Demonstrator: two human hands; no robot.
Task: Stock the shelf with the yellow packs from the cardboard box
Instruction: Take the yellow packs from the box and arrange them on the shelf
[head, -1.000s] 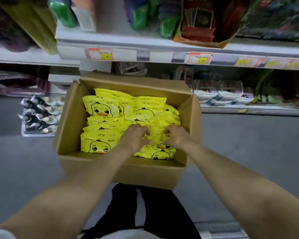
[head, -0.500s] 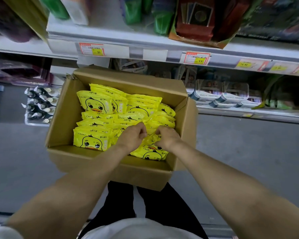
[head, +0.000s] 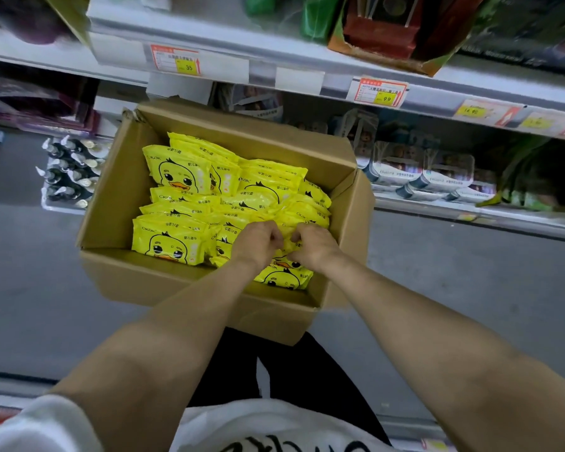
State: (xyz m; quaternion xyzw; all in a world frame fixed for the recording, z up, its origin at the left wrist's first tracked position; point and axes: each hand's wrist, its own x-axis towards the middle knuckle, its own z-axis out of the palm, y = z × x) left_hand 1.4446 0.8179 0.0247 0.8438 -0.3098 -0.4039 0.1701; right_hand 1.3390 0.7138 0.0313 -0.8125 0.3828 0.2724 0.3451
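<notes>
In cardboard box (head: 163,282) | yellow packs (head: 173,244), long axis crosswise | left hand (head: 256,244), right hand (head: 315,246) pinch one

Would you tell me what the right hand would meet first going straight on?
The right hand would probably meet the yellow packs it is pinching; the left hand is close beside.

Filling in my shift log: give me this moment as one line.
stage: picking | left hand: grips yellow packs | right hand: grips yellow packs | cardboard box: holds many packs | shelf: no yellow packs seen
</notes>
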